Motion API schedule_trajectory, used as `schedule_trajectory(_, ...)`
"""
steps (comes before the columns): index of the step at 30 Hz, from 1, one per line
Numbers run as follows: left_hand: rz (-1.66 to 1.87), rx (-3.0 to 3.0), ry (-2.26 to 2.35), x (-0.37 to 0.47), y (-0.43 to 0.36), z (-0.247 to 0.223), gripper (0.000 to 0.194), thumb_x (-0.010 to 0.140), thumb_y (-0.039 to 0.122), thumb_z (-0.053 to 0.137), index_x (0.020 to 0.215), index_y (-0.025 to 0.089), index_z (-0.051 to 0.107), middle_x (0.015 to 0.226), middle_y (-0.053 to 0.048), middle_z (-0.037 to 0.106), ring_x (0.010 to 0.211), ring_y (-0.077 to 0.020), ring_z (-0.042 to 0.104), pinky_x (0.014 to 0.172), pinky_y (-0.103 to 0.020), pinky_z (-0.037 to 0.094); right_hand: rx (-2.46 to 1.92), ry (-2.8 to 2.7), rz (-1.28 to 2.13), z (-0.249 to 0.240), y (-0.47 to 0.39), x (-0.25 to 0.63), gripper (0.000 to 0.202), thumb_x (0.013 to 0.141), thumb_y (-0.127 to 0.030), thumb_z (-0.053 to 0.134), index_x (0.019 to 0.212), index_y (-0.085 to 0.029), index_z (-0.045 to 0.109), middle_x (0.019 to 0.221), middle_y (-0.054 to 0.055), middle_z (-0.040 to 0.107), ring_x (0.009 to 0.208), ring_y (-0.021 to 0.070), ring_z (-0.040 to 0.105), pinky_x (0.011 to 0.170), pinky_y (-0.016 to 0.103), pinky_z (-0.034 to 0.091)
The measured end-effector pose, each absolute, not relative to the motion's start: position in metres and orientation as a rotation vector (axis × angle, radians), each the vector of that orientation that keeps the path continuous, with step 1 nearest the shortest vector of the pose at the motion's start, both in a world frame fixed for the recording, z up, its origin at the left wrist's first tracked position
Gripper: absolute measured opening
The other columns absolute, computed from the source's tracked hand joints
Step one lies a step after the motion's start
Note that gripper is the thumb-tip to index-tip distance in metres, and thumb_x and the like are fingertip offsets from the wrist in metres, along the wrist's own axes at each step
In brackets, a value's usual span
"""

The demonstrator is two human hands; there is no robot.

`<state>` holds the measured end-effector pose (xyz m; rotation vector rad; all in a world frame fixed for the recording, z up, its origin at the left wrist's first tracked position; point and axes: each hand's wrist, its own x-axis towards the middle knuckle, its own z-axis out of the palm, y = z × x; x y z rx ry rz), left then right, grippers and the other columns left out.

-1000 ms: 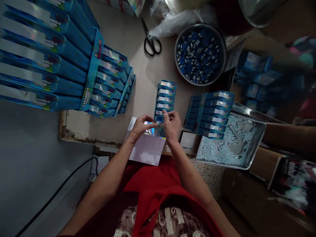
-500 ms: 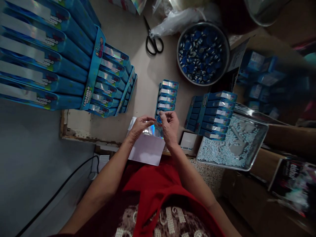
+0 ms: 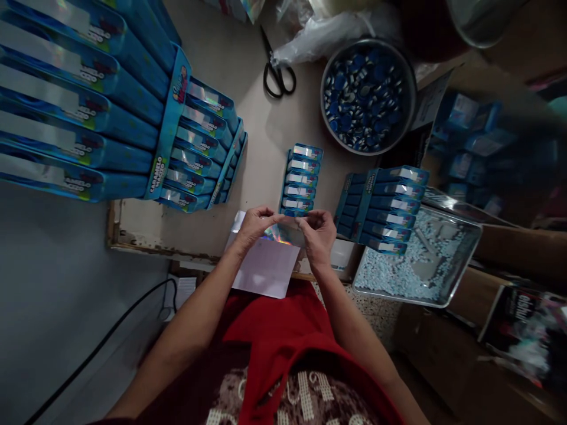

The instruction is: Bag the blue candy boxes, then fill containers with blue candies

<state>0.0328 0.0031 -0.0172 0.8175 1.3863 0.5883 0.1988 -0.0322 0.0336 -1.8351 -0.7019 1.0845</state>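
Over the near edge of the table, my left hand (image 3: 257,227) and my right hand (image 3: 319,234) face each other with fingertips pinched. Whatever thin thing they pinch is too small to make out. Under and between them lies a shiny rainbow sheet (image 3: 278,234), on top of a white paper sheet (image 3: 266,270) that hangs over the edge. Just beyond the fingertips stands a short row of small blue boxes (image 3: 301,177) with pale labels, its near end partly hidden by my hands.
Stacked blue candy boxes (image 3: 128,118) fill the left. On the right are a banded blue stack (image 3: 385,203), a metal tray (image 3: 463,260) of pale pellets and a small scale (image 3: 342,254). Farther back sit a bowl (image 3: 414,97) of blue caps, black scissors (image 3: 279,79) and a plastic bag (image 3: 319,38).
My right hand has moved right and slightly down, apart from my left. The blue piece near its fingertips no longer shows. More of the box row's near end is visible.
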Motion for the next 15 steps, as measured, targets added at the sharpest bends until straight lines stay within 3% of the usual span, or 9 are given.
schedule_trajectory(15,0.624,0.835,1.431,0.038,0.007,-0.022,0.041,0.064,0.053,0.084,0.071,0.016,0.069,0.069,-0.001,0.065,0.068,-0.0138,0.057,0.064,-0.025,0.045,-1.904,-0.913,0.928,0.005,-0.025,0.2,0.026,0.075,-0.028,0.068,0.096,-0.022,0.055,0.073,-0.005,0.062,0.067,0.0143,0.061,0.068,0.027,0.049)
